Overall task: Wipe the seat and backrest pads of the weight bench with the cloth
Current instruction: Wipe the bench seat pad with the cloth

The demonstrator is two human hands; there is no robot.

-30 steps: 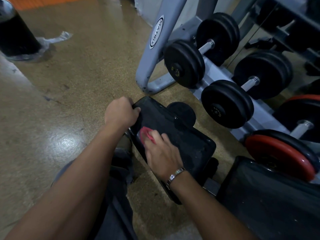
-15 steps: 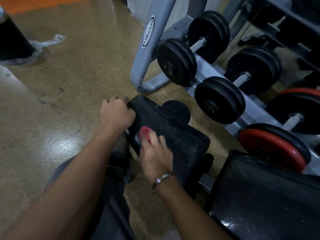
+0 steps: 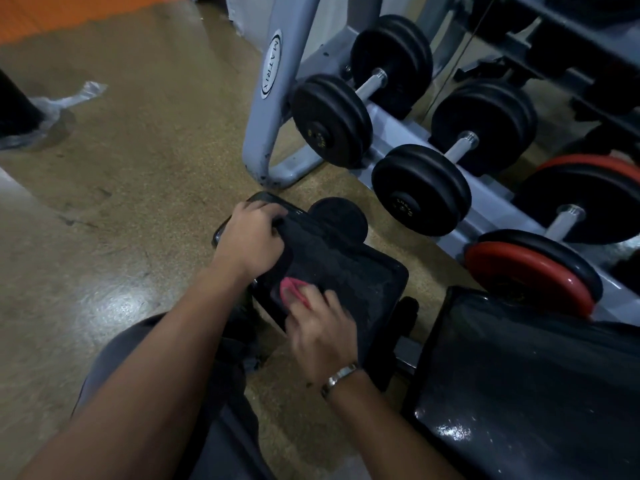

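The black seat pad (image 3: 349,268) of the weight bench lies in the middle of the view, tilted away from me. My left hand (image 3: 251,239) grips its far left corner. My right hand (image 3: 320,332), with a metal bracelet on the wrist, presses a red cloth (image 3: 294,292) onto the pad's near left edge; most of the cloth is hidden under the fingers. The larger black backrest pad (image 3: 519,386) fills the lower right, shiny with specks on it.
A grey dumbbell rack (image 3: 273,109) stands just beyond the seat, with black dumbbells (image 3: 420,188) and a red-rimmed one (image 3: 530,271). A round black foam roller (image 3: 339,220) sits behind the seat. Speckled floor (image 3: 114,202) spreads left; a black bin with plastic liner (image 3: 20,112) stands far left.
My right hand with the cloth has stayed at the seat's near left edge with small wiping shifts. The left hand keeps its hold on the corner. The view has drifted a little.
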